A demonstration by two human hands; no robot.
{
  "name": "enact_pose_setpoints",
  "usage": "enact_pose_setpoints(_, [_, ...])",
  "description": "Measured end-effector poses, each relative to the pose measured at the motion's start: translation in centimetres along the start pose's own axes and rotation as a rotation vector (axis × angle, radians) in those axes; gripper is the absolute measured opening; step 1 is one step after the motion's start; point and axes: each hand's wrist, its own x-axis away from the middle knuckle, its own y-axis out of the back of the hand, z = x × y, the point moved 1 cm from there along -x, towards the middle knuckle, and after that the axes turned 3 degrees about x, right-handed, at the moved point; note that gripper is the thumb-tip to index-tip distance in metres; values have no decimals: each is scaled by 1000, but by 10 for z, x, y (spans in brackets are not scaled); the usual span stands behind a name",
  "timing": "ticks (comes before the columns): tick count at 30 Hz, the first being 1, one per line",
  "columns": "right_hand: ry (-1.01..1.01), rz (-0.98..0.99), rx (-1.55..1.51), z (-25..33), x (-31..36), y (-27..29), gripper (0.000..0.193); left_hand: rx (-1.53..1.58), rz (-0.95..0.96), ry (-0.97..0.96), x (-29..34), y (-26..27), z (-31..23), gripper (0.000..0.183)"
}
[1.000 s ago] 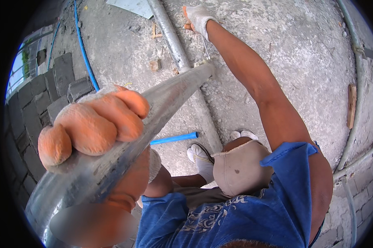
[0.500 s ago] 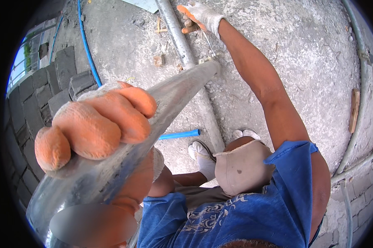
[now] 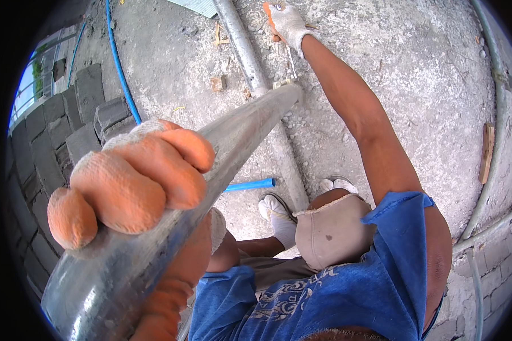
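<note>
My left hand [image 3: 136,179], in an orange-coated glove, wraps its fingers over a thick grey metal pipe [image 3: 233,136]. The pipe slants from close by at lower left to the far middle. At its far end it meets a metal clamp [image 3: 283,83] beside another pipe lying on the ground [image 3: 241,45]. Stretched out beyond the clamp, my gloved right hand [image 3: 287,25] is closed round a slim metal wrench [image 3: 292,65]. The wrench's lower end reaches down to the clamp. My right fingers are partly hidden behind the back of the glove.
Grey blocks [image 3: 51,131] are piled at the left, near a blue hose [image 3: 116,62]. A short blue pipe [image 3: 250,184] lies by my feet. A small wood block [image 3: 218,83] sits left of the ground pipe. More pipes [image 3: 497,108] run along the right.
My right hand has swung slightly to the right, and the wrench stands more upright in view. My left hand and the near end of its pipe have shifted slightly.
</note>
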Motion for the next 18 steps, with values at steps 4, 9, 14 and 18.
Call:
enact_pose_setpoints(4, [107,97,-29,1,-1,-10,34,-92,112,57,0,1,-11,110])
enact_pose_setpoints(9, [-344,23,-315,24,4,22,34,-91,76,38,1,1,-11,110])
enact_pose_setpoints(14, [-263,113,-236,39,0,34,35,-71,37,42,-1,-7,-7,102])
enact_pose_setpoints(18, [-313,118,-234,35,-1,29,36,59,-178,140,6,-13,-7,74])
